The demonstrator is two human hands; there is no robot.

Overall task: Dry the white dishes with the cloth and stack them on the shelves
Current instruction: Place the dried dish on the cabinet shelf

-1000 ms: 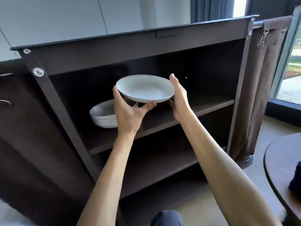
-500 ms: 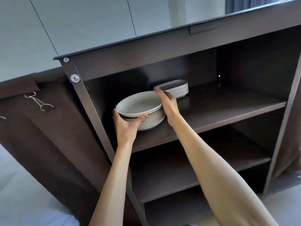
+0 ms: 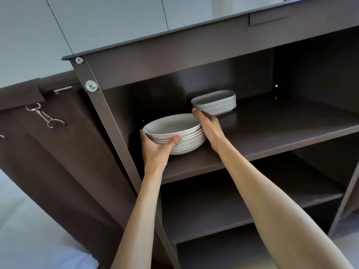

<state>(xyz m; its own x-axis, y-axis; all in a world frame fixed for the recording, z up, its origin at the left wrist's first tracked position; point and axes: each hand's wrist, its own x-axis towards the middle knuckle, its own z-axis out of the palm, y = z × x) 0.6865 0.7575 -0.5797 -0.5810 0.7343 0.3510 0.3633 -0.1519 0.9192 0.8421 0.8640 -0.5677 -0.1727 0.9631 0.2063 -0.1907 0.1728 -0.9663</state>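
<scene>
Currently holding top white bowl (image 3: 171, 126) from both sides, seated on bowl stack (image 3: 186, 144) at near left of upper shelf (image 3: 281, 133). Left hand (image 3: 157, 147) cupped at left rim, thumb curled up against bowl's near side. Right hand (image 3: 208, 127) flat-ish on right rim, fingers extended along edge. Stack of rectangular white trays (image 3: 215, 102) just beyond, farther back. Dark cabinet frame (image 3: 108, 111), metal clip (image 3: 45, 117) hanging far left.

Right of my bowl stack (image 3: 180, 140) the top shelf (image 3: 281, 131) lies open; behind it the tray stack (image 3: 214, 102) blocks, left the post (image 3: 108, 117).
</scene>
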